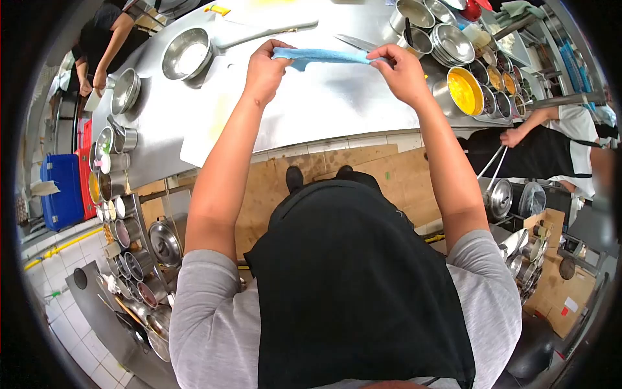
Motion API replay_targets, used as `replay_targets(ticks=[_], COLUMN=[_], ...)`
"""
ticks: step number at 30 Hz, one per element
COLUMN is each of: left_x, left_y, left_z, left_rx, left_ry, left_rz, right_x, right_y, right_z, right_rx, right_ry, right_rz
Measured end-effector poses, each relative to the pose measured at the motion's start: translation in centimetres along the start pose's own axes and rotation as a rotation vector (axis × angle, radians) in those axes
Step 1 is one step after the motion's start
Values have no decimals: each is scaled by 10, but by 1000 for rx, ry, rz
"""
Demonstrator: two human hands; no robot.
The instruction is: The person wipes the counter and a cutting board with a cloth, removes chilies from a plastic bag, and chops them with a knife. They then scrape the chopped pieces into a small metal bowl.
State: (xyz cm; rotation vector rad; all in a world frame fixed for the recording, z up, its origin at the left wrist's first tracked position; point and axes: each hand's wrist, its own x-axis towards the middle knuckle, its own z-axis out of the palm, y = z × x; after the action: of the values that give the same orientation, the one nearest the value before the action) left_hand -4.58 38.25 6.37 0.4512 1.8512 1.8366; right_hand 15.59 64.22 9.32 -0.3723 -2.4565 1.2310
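A light blue cloth (327, 56) is stretched between my two hands above the steel table (311, 107). My left hand (267, 70) pinches its left end, and a short flap hangs down beside the fingers. The other end is gripped between the thumb and fingers of my right hand (403, 72). Just beyond the cloth, near my right hand, lies a knife with its blade (355, 43) showing; its handle is hidden. A white cutting board (214, 123) lies under and left of my left arm.
A metal colander (186, 54) stands at the back left. Pots, stacked bowls (453, 43) and a container of yellow liquid (465, 92) crowd the right side. Co-workers stand at the far left and at the right, one holding tongs (492, 162). Shelves of pots flank me.
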Motion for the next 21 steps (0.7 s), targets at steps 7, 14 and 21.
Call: replay_targets(ticks=[7,14,21], left_x=[-85,-122,-77], left_y=[-121,-140,-164], left_z=[-14,19,55], left_rx=[628,838,1258], left_ry=[-99,-97,-15], left_rz=[162,360,381], right_x=[-85,-125,-72], right_y=[89,123,121], right_z=[43,95,128], right_rx=[-253,-377,-821], right_ry=[-222,-161,-434], right_rz=[-253,-12,97])
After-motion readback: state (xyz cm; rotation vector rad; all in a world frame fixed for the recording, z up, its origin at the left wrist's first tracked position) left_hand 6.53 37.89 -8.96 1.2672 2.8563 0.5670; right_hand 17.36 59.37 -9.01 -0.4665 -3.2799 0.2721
